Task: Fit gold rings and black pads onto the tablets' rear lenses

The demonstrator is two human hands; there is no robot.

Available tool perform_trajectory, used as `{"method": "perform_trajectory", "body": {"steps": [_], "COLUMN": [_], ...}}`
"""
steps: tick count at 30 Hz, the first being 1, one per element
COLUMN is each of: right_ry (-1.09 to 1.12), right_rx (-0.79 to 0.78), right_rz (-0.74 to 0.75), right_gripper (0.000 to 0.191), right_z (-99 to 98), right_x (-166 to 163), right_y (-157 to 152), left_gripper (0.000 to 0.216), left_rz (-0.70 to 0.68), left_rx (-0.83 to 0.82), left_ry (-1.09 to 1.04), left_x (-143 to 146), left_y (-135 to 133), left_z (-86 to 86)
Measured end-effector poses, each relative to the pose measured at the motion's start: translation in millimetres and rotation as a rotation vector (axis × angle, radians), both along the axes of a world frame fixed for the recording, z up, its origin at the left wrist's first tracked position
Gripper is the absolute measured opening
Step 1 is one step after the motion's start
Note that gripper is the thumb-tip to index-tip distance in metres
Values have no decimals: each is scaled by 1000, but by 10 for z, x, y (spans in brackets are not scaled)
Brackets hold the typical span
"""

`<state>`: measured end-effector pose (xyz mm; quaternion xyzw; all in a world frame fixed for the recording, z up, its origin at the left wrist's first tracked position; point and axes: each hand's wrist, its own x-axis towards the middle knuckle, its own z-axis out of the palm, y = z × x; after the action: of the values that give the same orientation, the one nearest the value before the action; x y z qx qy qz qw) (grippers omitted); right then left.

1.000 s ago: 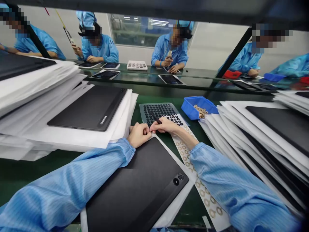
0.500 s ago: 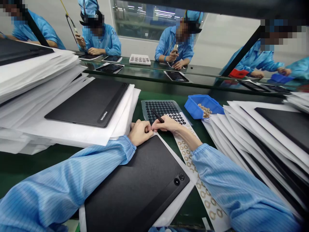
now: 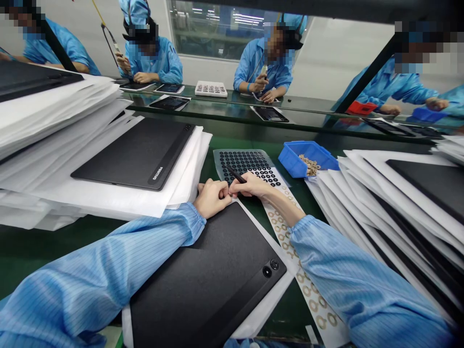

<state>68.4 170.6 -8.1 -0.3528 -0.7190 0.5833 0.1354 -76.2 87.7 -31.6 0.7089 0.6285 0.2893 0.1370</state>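
Observation:
A dark tablet back [image 3: 203,285] with two round camera rings lies on white sheeting in front of me. Just past its far corner my two hands meet at the fingertips. My left hand [image 3: 211,199] is closed in a pinch; what sits between its fingers is too small to make out. A slim black pen-like tool [image 3: 236,174] is held in my right hand [image 3: 253,186], its long end pointing up and left. Behind that hand lies a sheet of black ring stickers [image 3: 242,157]. Under my right forearm runs a pale backing strip [image 3: 307,290] with tan ring outlines.
A blue bin [image 3: 293,165] holds small tan parts. To the left, another tablet [image 3: 134,152] tops a pile of white sheets [image 3: 184,174]. Interleaved tablets and sheets [image 3: 358,193] are stacked at right. Co-workers in blue sit across the bench beyond a glassy ledge [image 3: 217,108].
The whole view has shifted very slightly. Both hands keep the same pose, fingertips together beyond the tablet's corner.

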Motion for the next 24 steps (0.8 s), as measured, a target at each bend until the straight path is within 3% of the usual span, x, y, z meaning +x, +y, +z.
{"method": "perform_trajectory", "body": {"steps": [8,16,24], "right_ry": [-33,-12,2], "right_rx": [15,76,-2], "right_rz": [-29,-97,-115], "right_gripper": [11,8,9], "right_z": [31,-62,30], "right_x": [-29,-61,-49], "right_y": [-40,-74,-64], "left_gripper": [16,12,13], "left_rz": [-10,-6,-12], "left_rx": [-13,-33,-25], "left_ry": [15,6,-6], "left_x": [-5,14,-3], "left_y": [-2,-13,1], "left_z": [14,43,25]}}
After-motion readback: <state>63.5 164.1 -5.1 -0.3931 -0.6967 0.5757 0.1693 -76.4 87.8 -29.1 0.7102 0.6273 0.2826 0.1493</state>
